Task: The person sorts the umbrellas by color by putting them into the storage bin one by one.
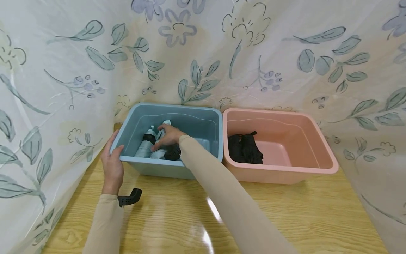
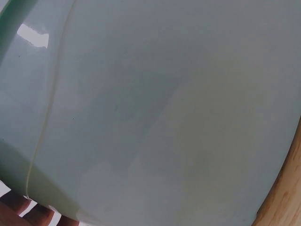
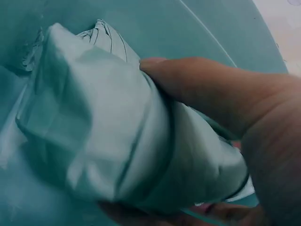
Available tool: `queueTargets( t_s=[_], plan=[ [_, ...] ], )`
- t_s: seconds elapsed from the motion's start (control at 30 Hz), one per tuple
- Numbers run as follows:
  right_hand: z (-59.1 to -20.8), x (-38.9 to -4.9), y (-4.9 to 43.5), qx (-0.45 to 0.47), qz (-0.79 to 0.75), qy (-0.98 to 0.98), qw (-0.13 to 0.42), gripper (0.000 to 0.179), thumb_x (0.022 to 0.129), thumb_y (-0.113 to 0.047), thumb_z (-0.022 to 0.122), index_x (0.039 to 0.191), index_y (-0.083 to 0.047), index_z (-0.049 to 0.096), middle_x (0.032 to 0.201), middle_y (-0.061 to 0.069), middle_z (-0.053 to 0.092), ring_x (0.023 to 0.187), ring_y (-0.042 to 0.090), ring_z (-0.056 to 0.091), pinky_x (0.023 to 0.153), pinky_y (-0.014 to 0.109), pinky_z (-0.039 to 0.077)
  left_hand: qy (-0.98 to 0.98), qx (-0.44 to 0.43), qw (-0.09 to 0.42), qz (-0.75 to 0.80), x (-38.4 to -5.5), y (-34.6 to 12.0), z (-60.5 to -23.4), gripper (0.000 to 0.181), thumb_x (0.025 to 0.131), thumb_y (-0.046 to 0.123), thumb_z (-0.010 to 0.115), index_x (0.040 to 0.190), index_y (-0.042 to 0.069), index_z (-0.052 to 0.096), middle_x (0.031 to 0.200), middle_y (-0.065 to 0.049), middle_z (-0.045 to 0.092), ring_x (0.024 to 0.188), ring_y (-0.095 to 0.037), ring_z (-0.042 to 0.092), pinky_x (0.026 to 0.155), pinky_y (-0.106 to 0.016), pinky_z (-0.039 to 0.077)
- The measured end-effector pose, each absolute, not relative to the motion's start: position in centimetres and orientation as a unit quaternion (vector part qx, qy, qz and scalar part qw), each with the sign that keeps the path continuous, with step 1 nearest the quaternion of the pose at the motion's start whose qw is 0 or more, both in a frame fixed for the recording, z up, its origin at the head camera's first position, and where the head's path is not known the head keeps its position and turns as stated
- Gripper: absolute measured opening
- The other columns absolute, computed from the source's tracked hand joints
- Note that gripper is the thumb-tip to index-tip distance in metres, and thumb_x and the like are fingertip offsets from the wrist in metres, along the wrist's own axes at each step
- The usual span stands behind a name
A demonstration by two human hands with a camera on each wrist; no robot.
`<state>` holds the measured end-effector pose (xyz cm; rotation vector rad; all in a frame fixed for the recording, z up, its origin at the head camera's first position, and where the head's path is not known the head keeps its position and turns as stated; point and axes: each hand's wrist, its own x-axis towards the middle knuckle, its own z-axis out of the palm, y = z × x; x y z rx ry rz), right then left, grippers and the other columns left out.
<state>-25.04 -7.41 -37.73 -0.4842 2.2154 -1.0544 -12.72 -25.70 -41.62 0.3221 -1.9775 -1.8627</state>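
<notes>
My right hand [image 1: 168, 135] reaches into the blue bin [image 1: 177, 163] and grips a rolled light-blue fabric bundle [image 3: 113, 127]. In the right wrist view, the thumb lies along one side of this creased bundle and the fingers curl beneath it. A second light-blue bundle [image 1: 144, 146] with a black band lies to its left. Close below the right hand is a dark, ridged object [image 1: 172, 152], partly covered. My left hand [image 1: 113, 169] holds the bin's front left corner. The left wrist view is mostly filled by the bin's wall [image 2: 141, 117], with fingertips [image 2: 40, 214] at its lower edge.
A pink bin [image 1: 279, 169] stands directly right of the blue one, with black fabric bundles [image 1: 244, 148] at its left end. Both bins sit on a wood-grain table [image 1: 165, 211]. Floral sheeting [image 1: 203, 46] rises behind them and at both sides.
</notes>
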Motion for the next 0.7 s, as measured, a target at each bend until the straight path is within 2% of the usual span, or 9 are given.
queueTargets(
  t_s=[0.13, 0.23, 0.33, 0.5, 0.7],
  plan=[
    [-37.7, -25.0, -7.4, -0.172, -0.433, 0.816, 0.342, 0.084, 0.088, -0.016, 0.080, 0.157, -0.011, 0.033, 0.162, 0.016, 0.027, 0.121, 0.038, 0.058, 0.089, 0.042, 0.055, -0.705, 0.116, 0.202, -0.669, -12.8, -25.7, -41.8, 0.054, 0.104, 0.011, 0.036, 0.157, 0.021, 0.041, 0.160, -0.003, 0.038, 0.144, -0.026, 0.034, 0.120, -0.050, 0.021],
    [-37.7, -25.0, -7.4, -0.170, -0.446, 0.808, 0.345, 0.079, 0.090, -0.014, 0.078, 0.156, -0.009, 0.034, 0.158, 0.020, 0.030, 0.106, 0.041, 0.063, 0.078, 0.039, 0.058, -0.704, 0.118, 0.201, -0.671, -12.8, -25.7, -41.9, 0.054, 0.104, 0.011, 0.036, 0.157, 0.021, 0.041, 0.160, -0.003, 0.037, 0.145, -0.026, 0.033, 0.120, -0.051, 0.021],
    [-37.7, -25.0, -7.3, -0.169, -0.447, 0.812, 0.335, 0.075, 0.092, -0.016, 0.076, 0.155, -0.008, 0.037, 0.154, 0.022, 0.035, 0.107, 0.040, 0.061, 0.077, 0.040, 0.057, -0.702, 0.120, 0.199, -0.673, -12.9, -25.6, -41.8, 0.054, 0.104, 0.011, 0.036, 0.157, 0.021, 0.041, 0.160, -0.003, 0.037, 0.144, -0.025, 0.033, 0.120, -0.050, 0.020],
    [-37.0, -24.9, -6.8, -0.148, -0.475, 0.802, 0.331, 0.072, 0.092, -0.017, 0.076, 0.153, -0.003, 0.040, 0.147, 0.020, 0.044, 0.115, 0.041, 0.059, 0.084, 0.047, 0.056, -0.701, 0.119, 0.195, -0.676, -12.9, -25.3, -41.7, 0.054, 0.104, 0.011, 0.036, 0.157, 0.022, 0.041, 0.160, -0.003, 0.037, 0.144, -0.025, 0.033, 0.120, -0.050, 0.019],
    [-35.1, -24.9, -6.0, -0.167, -0.475, 0.792, 0.345, 0.069, 0.094, -0.020, 0.074, 0.152, -0.002, 0.040, 0.142, 0.018, 0.048, 0.120, 0.040, 0.058, 0.091, 0.046, 0.054, -0.706, 0.130, 0.186, -0.671, -12.8, -25.4, -41.5, 0.054, 0.104, 0.013, 0.036, 0.157, 0.025, 0.041, 0.160, -0.003, 0.036, 0.146, -0.027, 0.032, 0.120, -0.052, 0.019]
  ],
)
